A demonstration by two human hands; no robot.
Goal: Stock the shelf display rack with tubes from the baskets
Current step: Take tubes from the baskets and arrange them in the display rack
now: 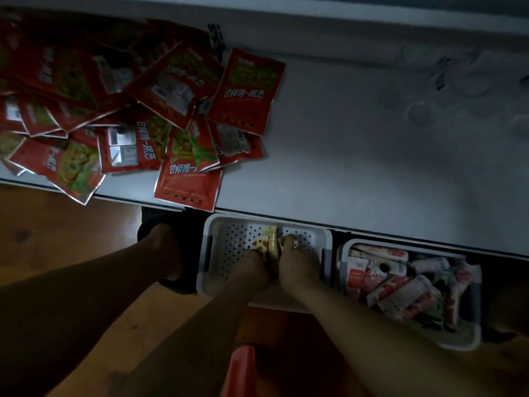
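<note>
Both my hands reach down into a white perforated basket [229, 239] on the floor. My left hand [254, 267] and my right hand [294, 263] together grip a small bunch of yellow tubes [269, 243] between them. To the right stands a second white basket [469, 343] filled with several red-and-white tubes [400, 293]. Above the baskets lies a white shelf surface [357, 167], dimly lit.
A heap of several red snack packets [114, 110] covers the left part of the shelf, some overhanging its front edge. Faint clear plastic pieces [429, 90] lie at the shelf's back right. My leg and dark shoe [160, 239] stand left of the basket. A red object [243, 368] is below.
</note>
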